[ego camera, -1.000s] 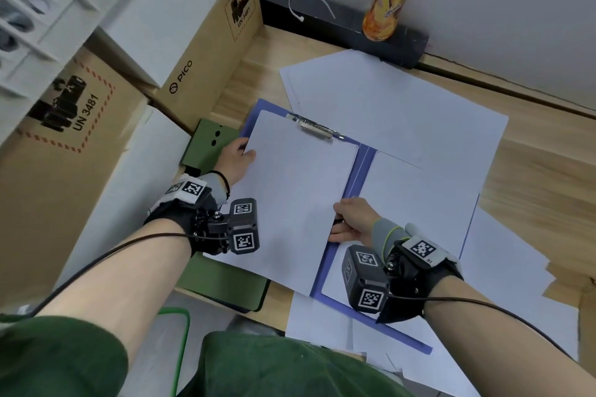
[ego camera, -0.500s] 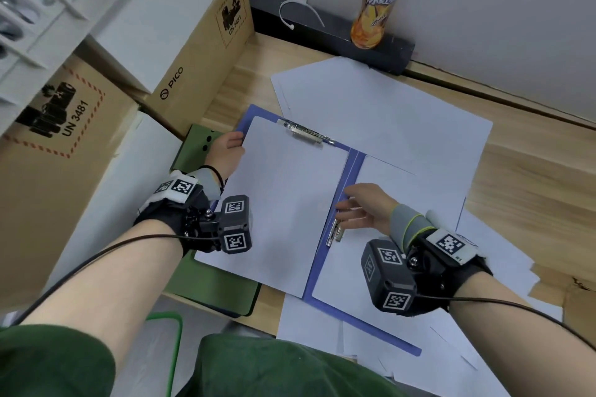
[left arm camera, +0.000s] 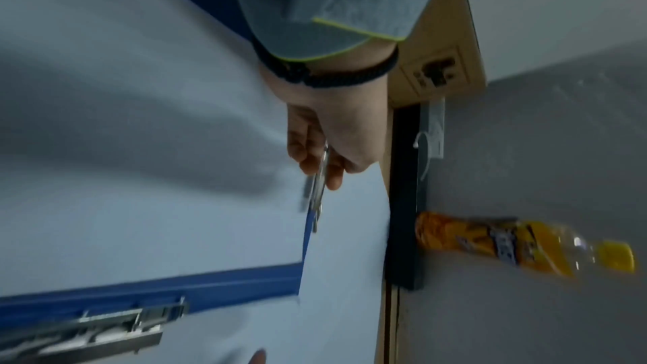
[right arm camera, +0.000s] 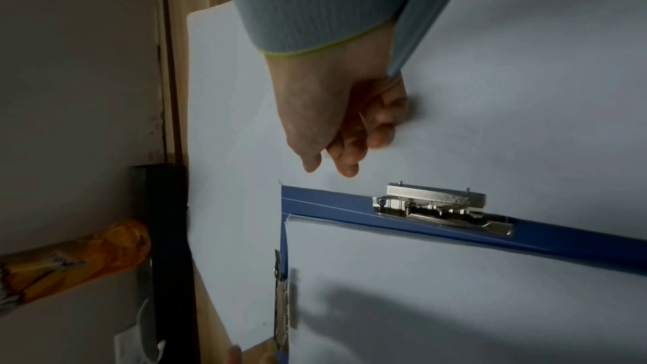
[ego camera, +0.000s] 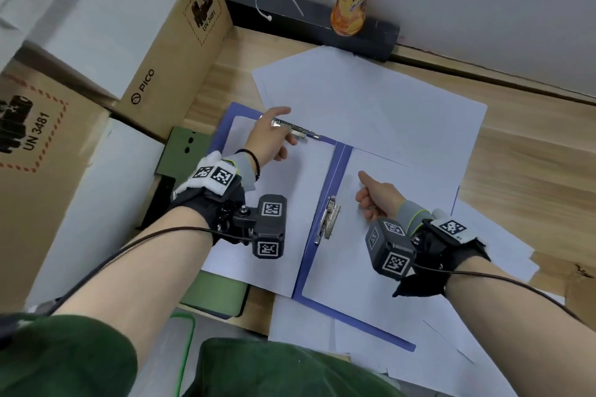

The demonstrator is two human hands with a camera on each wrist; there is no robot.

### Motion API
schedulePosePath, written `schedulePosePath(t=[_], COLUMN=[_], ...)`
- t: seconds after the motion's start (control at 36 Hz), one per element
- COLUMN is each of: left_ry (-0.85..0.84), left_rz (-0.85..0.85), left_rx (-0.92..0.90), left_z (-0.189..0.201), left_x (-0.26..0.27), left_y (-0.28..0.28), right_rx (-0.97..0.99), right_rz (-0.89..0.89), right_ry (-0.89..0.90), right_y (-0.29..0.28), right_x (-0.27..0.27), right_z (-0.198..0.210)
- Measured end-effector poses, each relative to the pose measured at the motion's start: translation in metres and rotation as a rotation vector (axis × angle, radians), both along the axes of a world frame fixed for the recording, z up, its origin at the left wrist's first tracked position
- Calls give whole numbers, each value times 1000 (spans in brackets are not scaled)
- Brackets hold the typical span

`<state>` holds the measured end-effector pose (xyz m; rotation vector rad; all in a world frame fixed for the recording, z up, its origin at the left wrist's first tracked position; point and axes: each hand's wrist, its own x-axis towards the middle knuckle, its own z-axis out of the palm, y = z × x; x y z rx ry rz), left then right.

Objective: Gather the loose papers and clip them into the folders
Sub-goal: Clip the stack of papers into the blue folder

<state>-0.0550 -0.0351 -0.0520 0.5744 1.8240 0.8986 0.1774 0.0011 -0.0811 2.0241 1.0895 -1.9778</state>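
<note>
Blue plastic folder point(ego camera: 333, 190) lay open on bench; left grip point(ego camera: 269, 138) pinched its top metal clip point(ego camera: 298, 132) over one sheet, right grip point(ego camera: 375, 196) loosely curled, empty. Many loose white papers point(ego camera: 371, 100) around remained unfiled.

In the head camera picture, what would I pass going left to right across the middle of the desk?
Cardboard box → green notebook → left hand on the top clip → blue folder spine → right hand → bare wooden desk.
</note>
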Motion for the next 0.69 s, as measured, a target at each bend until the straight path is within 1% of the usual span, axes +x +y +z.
schedulePosePath(t=[0.11, 0.19, 0.28, 0.36, 0.42, 0.5, 0.69], left_ry=[-8, 1, 38, 101, 139, 165, 190], left_rz=[-192, -298, -371, -361, -356, -335, -153], left_rx=[-58, -117, -203, -259, -266, -212, -61], left_z=[-1, -8, -17, -22, -24, -21, -10], left_x=[26, 39, 46, 47, 47, 42, 14], left_y=[14, 20, 26, 28, 31, 32, 35], right_rx=[7, 38, 26, 48, 76, 83, 37], right_rz=[-53, -87, -141, -188, -220, -254, -263], right_ry=[30, 60, 82, 47, 24, 31, 58], right_y=[6, 8, 9, 3, 3, 4, 6], right_x=[-3, -8, -10, -12, -13, -14, -12], right_z=[-9, -18, -32, -42, -47, -49, -55])
